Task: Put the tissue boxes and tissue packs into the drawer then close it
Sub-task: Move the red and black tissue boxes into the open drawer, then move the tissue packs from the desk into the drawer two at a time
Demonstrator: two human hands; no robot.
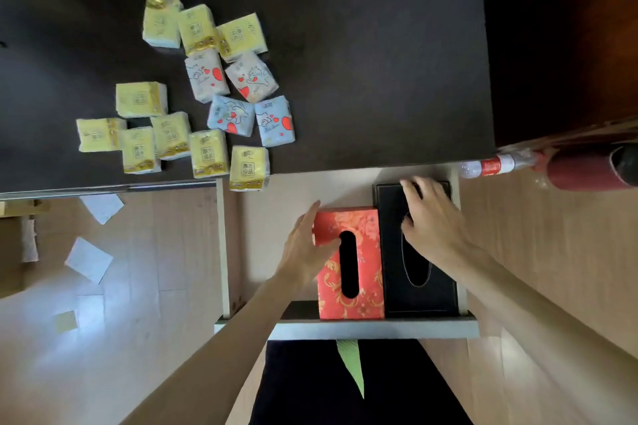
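The left hand (pixel 307 245) lies with its fingers spread and flat against the left side and top corner of a red cardboard tissue box with gold floral print (pixel 362 262), thumb on the top face near the dark oval slot, pressing rather than clamped around it. The right hand (pixel 433 221) rests palm down on a black leather-look tissue box (pixel 419 293), fingers loosely apart and reaching toward its far end. The two boxes stand side by side, touching, in the right part of an open pale-walled drawer (pixel 373 328), the black one against the right wall; the drawer's left part shows bare floor. Beyond the drawer, on the dark brown desk top (pixel 362 62), lies a scatter of small yellow tissue packs (pixel 207 153), white heart-print packs (pixel 207 78) and blue heart-print packs (pixel 274 121). One yellow pack (pixel 249 167) overhangs the desk edge just above the drawer. White paper sheets (pixel 89 259) lie on the wooden floor (pixel 155 269) to the left.
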